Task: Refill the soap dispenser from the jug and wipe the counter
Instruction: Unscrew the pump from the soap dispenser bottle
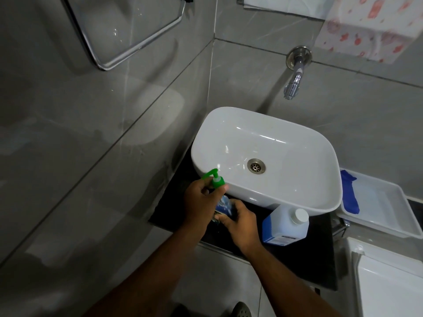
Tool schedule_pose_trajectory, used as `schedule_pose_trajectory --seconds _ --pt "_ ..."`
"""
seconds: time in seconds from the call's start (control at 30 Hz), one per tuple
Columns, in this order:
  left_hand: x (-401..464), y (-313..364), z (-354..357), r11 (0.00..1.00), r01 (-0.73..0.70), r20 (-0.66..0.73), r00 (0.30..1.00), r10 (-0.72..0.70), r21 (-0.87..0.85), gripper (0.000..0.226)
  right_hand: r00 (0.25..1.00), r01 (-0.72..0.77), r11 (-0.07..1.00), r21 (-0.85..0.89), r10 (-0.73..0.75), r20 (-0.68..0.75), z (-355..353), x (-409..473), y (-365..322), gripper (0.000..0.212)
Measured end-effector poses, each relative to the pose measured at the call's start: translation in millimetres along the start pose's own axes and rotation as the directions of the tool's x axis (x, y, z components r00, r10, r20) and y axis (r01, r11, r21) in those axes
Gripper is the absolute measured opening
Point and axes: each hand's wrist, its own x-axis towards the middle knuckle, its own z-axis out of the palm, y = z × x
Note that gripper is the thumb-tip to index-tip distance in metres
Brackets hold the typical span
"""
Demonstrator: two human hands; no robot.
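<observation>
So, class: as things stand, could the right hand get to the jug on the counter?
Probably yes: the jug stands capped just beside the right hand with nothing between them, but that hand is holding the dispenser bottle and would have to let go first.

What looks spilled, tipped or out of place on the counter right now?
No spill shows. The jug stands capped beside the basin. The left hand grips the green pump, the right hand steadies the dispenser bottle. Only oddity: a blue cloth draped over the tray's edge.

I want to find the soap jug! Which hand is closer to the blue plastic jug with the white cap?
Right. The right hand grips the clear dispenser bottle just beside the blue plastic jug; the left hand, farther away, holds the green pump top.
</observation>
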Motion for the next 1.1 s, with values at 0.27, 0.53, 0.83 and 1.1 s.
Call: schedule_pose_trajectory --seconds 0.27,0.53,0.83,1.1 --pt "10 13 -7 0.977 0.142 -0.089 0.984 -0.157 -0.159 0.019 1.000 -0.031 1.000 0.002 0.031 0.003 1 0 0 0.041" --pt "13 15 -3 0.979 0.152 -0.092 0.982 -0.165 -0.132 0.019 0.999 -0.048 0.999 -0.007 0.048 0.005 1 1 -1 0.042" --pt "33 33 -25 0.999 0.019 -0.268 0.963 -0.007 0.044 0.009 0.998 -0.055 0.998 -0.022 0.054 -0.017 -7 -4 3 0.040" --pt "65 -17 -43 0.963 0.270 -0.287 0.924 -0.254 0.019 0.009 0.997 -0.066 0.997 -0.049 0.063 -0.046 -17 -8 11 0.043"
